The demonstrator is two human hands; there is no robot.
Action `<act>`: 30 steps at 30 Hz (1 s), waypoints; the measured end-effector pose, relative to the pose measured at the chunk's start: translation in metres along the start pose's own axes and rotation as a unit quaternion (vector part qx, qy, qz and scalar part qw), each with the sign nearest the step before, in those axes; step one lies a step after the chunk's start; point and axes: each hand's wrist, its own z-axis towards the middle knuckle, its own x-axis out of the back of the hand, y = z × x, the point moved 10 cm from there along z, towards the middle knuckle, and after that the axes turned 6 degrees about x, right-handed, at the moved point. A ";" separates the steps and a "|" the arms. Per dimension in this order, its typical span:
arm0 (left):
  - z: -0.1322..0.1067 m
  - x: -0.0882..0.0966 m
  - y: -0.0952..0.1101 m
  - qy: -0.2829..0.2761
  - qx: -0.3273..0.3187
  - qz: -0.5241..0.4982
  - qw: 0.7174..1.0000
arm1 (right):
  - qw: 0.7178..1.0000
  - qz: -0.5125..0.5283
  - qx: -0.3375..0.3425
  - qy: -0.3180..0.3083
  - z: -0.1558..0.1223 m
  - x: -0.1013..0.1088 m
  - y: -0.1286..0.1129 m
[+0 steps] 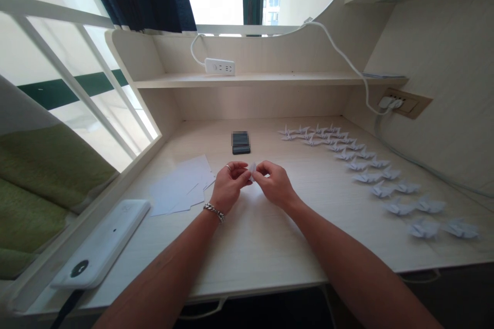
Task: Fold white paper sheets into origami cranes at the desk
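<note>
Between my two hands is a small folded piece of white paper (252, 170), held up above the middle of the desk. My left hand (230, 184) pinches its left side, thumb against the fingers; a ring and a chain bracelet are on this hand and wrist. From the right, my right hand (274, 181) grips the same paper between thumb and forefinger. The fingers hide much of the folded shape. Left of my hands lie several loose white paper sheets (175, 187), overlapping. Folded white paper cranes (357, 164) stand in rows along the right of the desk.
A dark phone-like object (241, 142), partly blurred, lies beyond my hands. At the left edge sits a white power bank (104, 244) with a black cable. A power strip (219, 67) rests on the shelf (262, 81). A white cord runs to the wall socket (405, 102).
</note>
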 end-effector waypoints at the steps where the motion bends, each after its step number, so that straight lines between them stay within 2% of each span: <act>1: 0.000 0.001 0.001 0.005 -0.003 -0.002 1.000 | 1.000 0.009 -0.004 0.002 0.000 0.000 0.001; 7: 0.001 0.004 0.006 0.000 -0.023 0.017 1.000 | 0.993 0.104 -0.032 -0.040 0.002 -0.010 0.013; 9: 0.002 0.005 0.007 -0.006 -0.029 0.019 0.999 | 0.979 0.180 -0.071 -0.062 0.001 -0.017 0.019; 12: 0.002 0.004 0.008 -0.020 -0.033 0.015 0.999 | 0.941 0.292 -0.141 -0.101 -0.004 -0.028 0.025; 16: 0.003 0.001 0.006 -0.047 -0.027 0.025 0.998 | 0.922 0.330 -0.171 -0.113 -0.007 -0.031 0.026; 22: 0.004 -0.001 0.004 -0.056 -0.029 0.072 0.995 | 0.940 0.285 -0.160 -0.100 -0.005 -0.032 0.036; 30: 0.003 -0.005 0.002 -0.057 -0.050 0.155 0.985 | 0.990 0.125 -0.047 -0.045 -0.002 -0.017 0.025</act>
